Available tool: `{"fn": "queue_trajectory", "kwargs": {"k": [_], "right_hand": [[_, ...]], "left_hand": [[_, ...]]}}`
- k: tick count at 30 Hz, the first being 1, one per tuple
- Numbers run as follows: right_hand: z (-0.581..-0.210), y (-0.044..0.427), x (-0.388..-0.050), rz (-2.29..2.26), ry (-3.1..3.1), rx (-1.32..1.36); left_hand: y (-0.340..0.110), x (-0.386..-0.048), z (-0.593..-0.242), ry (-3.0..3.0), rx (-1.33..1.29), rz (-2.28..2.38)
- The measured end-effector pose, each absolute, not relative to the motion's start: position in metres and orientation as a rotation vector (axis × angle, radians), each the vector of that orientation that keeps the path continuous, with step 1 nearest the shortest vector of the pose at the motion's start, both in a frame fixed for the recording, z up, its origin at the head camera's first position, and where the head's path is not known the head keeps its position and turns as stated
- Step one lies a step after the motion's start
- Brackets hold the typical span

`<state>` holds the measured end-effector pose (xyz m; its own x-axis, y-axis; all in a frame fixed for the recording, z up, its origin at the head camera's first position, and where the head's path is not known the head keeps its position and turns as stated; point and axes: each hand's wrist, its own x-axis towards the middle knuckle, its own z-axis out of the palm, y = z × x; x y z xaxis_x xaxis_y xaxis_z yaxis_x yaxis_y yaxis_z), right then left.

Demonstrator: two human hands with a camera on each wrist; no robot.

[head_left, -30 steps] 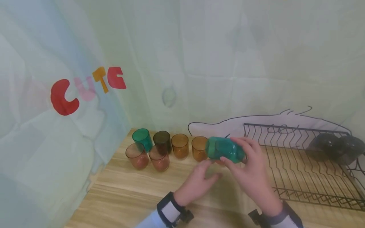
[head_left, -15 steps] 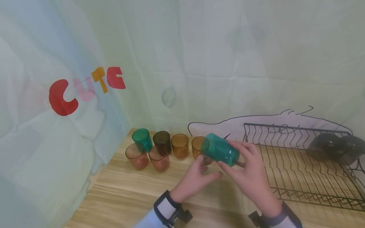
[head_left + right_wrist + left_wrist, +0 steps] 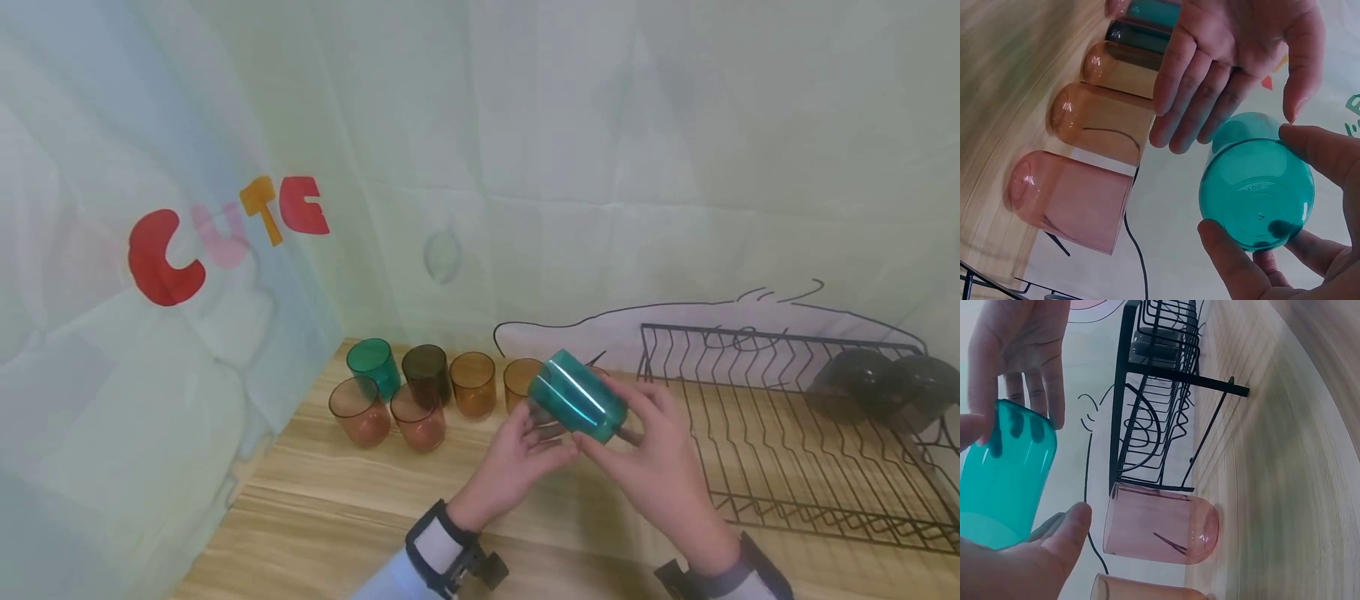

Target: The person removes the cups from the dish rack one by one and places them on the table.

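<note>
A translucent teal cup is held tilted above the table, its base toward my right hand. The fingers and thumb of that hand grip it near the base, as the right wrist view also shows around the cup. My left hand is at the cup's other end, fingers extended; whether they touch it I cannot tell. Behind the hands stand an orange cup and, mostly hidden in the head view, a pink cup.
Further left stand another orange cup, a dark brown cup, a teal cup and two pink cups. A black wire dish rack on the right holds dark rounded dishes. A printed cloth hangs behind.
The held teal cup has turned from nearly level to a slant, its far end raised, and has shifted slightly left. My left hand has come closer beneath its rim end.
</note>
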<state>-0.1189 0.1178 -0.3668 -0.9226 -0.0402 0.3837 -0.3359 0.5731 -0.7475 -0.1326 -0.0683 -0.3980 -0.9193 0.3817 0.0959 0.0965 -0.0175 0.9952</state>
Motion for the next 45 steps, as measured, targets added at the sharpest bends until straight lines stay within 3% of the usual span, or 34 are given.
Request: {"fn": "queue_trajectory", "kwargs": {"k": [7,19,39,45], "right_hand": [[-0.370,0.116,-0.117,1.213,-2.507,0.293],[-0.379,0.108,-0.115,1.070,-2.561,0.315],[-0.379,0.105,-0.113,1.048,-2.583,0.528],[-0.378,0.108,-0.113,0.957,-2.622,0.572]], "left_hand": [[-0.069,-0.135,-0.401,2.013,0.510,2.087],[-0.068,-0.125,-0.378,2.085,0.399,2.104],[-0.074,-0.127,-0.372,2.358,0.332,2.051],[-0.078,-0.132,-0.385,2.391,0.292,2.041]]}}
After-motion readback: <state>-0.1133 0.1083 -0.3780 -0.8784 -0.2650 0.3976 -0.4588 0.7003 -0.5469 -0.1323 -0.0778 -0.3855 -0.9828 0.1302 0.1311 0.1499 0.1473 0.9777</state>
